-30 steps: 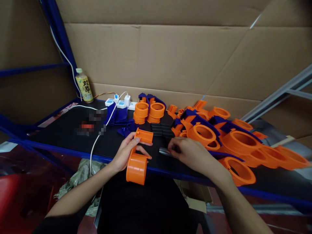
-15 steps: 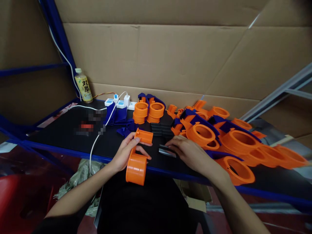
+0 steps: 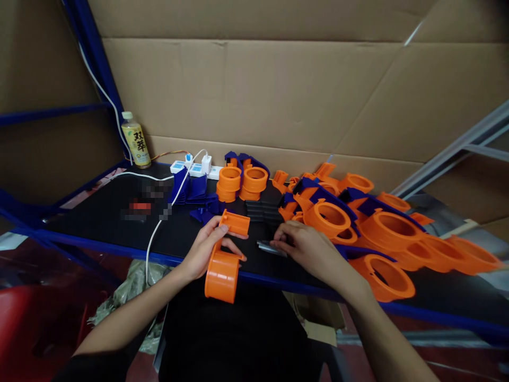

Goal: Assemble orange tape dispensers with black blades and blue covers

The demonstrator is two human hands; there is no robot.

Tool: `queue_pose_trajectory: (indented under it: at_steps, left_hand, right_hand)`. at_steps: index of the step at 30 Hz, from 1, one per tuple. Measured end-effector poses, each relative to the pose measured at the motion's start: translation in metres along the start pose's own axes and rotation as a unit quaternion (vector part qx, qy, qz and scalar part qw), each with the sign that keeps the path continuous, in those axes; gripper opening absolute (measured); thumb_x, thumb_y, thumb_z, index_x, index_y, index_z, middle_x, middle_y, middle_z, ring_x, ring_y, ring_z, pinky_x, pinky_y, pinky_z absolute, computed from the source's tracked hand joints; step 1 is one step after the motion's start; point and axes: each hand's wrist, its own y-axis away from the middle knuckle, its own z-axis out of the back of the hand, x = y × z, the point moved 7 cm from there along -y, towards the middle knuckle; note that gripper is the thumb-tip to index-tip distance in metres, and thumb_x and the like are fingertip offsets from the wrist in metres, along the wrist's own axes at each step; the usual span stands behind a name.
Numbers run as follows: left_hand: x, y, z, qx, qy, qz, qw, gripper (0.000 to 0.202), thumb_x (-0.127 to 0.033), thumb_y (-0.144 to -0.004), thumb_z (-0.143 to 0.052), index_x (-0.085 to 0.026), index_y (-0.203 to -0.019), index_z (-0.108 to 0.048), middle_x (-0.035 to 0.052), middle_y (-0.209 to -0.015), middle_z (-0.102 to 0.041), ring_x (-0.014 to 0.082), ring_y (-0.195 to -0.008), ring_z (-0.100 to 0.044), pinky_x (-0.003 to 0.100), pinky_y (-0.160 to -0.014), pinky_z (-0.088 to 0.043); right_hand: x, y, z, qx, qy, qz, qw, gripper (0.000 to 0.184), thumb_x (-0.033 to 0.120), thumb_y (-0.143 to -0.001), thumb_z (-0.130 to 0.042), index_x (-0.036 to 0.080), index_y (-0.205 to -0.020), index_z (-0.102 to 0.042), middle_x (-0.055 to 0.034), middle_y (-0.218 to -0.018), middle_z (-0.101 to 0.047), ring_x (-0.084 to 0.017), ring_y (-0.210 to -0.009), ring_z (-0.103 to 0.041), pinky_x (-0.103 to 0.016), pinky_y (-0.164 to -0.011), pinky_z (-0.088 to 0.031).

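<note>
My left hand (image 3: 207,248) grips an orange plastic tape dispenser body (image 3: 221,276) by its narrow neck, with the round hub hanging toward my lap and the flat end (image 3: 237,224) pointing right. My right hand (image 3: 304,245) pinches a thin, shiny metal strip (image 3: 270,248) between thumb and fingers, low over the black tabletop. A gap separates the strip from the orange body. Just beyond my hands lies a group of dark strips (image 3: 262,211). Blue plastic parts (image 3: 204,213) rest to their left.
Several orange and blue dispensers (image 3: 397,228) crowd the right side of the table (image 3: 107,217). Two stacks of orange rings with blue parts (image 3: 229,183) stand at the back. A power strip (image 3: 196,168), a white cable (image 3: 159,225) and a drink bottle (image 3: 135,140) are at the left.
My right hand has turned the metal strip slightly, and its fingers have curled closer around the strip. The left hand and the orange body stay nearly still.
</note>
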Motion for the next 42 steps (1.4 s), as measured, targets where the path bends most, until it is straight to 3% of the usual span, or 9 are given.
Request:
queue_pose_trajectory:
  at_steps: [5,11,18,24,30,35,38,42]
  left_hand:
    - [0.000,0.000,0.000,0.003,-0.008,-0.004,1.000,0.032,-0.043,-0.094,-0.059,-0.018,-0.114,-0.051,0.0146,-0.111,-0.073,0.0282,-0.072,-0.077,0.037,-0.053,-0.062]
    - [-0.001,0.001,-0.003,0.010,-0.041,-0.003,0.999,0.030,-0.043,-0.094,-0.060,-0.018,-0.110,-0.052,0.0121,-0.108,-0.075,0.0229,-0.065,-0.076,0.033,-0.060,-0.061]
    - [0.001,-0.001,-0.001,0.021,-0.082,-0.007,0.996,0.035,-0.044,-0.092,-0.065,-0.018,-0.112,-0.054,0.0119,-0.105,-0.077,0.0199,-0.062,-0.075,0.031,-0.064,-0.058]
    - [0.006,-0.002,0.002,0.024,-0.103,0.011,0.994,0.038,-0.046,-0.090,-0.067,-0.017,-0.110,-0.056,0.0067,-0.079,-0.077,0.0199,-0.060,-0.073,0.029,-0.063,-0.056]
    - [0.005,-0.001,0.005,-0.029,-0.061,0.043,0.997,0.042,-0.049,-0.085,-0.073,-0.017,-0.108,-0.057,0.0050,-0.073,-0.076,0.0189,-0.056,-0.072,0.023,-0.053,-0.050]
    - [0.004,-0.001,0.005,-0.063,-0.030,0.071,0.995,0.045,-0.051,-0.086,-0.069,-0.019,-0.115,-0.054,0.0023,-0.069,-0.073,0.0218,-0.055,-0.072,0.026,-0.051,-0.053]
    - [0.002,-0.001,0.004,-0.070,-0.017,0.076,0.994,0.045,-0.049,-0.087,-0.068,-0.019,-0.116,-0.052,0.0038,-0.074,-0.074,0.0241,-0.058,-0.074,0.029,-0.053,-0.056]
    - [0.006,-0.001,0.005,-0.064,-0.020,0.090,0.994,0.043,-0.048,-0.090,-0.065,-0.019,-0.119,-0.051,0.0081,-0.081,-0.076,0.0263,-0.062,-0.076,0.028,-0.052,-0.055]
  right_hand:
    - [0.006,-0.004,0.015,-0.038,-0.073,0.001,0.997,0.019,0.037,-0.093,-0.065,0.020,-0.084,-0.066,-0.0010,-0.080,-0.066,-0.014,-0.070,-0.060,-0.026,-0.063,-0.043]
    - [0.042,-0.015,0.041,-0.100,-0.168,0.025,0.980,0.021,0.039,-0.092,-0.066,0.019,-0.085,-0.070,-0.0005,-0.074,-0.065,-0.011,-0.060,-0.052,-0.024,-0.055,-0.039]
    - [0.047,-0.034,0.022,-0.084,-0.155,0.013,0.984,0.015,0.033,-0.089,-0.070,0.019,-0.083,-0.071,0.0027,-0.066,-0.060,-0.010,-0.056,-0.047,-0.024,-0.054,-0.035]
    - [0.054,-0.042,0.010,-0.096,-0.168,0.037,0.980,0.012,0.029,-0.091,-0.067,0.019,-0.086,-0.070,-0.0003,-0.077,-0.065,-0.011,-0.065,-0.053,-0.024,-0.059,-0.040]
    - [0.062,-0.042,0.014,-0.143,-0.103,0.067,0.982,0.020,0.032,-0.098,-0.059,0.022,-0.093,-0.076,-0.0061,-0.095,-0.071,-0.018,-0.089,-0.065,-0.029,-0.074,-0.049]
    - [0.040,-0.029,0.037,-0.138,0.028,0.024,0.990,0.026,0.028,-0.102,-0.049,0.021,-0.111,-0.073,-0.0070,-0.110,-0.074,-0.022,-0.101,-0.068,-0.033,-0.081,-0.051]
    - [0.021,-0.017,0.034,-0.069,0.140,0.011,0.988,0.022,0.020,-0.097,-0.053,0.020,-0.108,-0.072,-0.0073,-0.100,-0.075,-0.024,-0.089,-0.069,-0.033,-0.070,-0.047]
    - [0.003,-0.005,0.007,0.020,0.217,0.008,0.976,0.023,0.005,-0.084,-0.060,0.020,-0.096,-0.070,-0.0068,-0.088,-0.072,-0.023,-0.081,-0.067,-0.032,-0.063,-0.042]
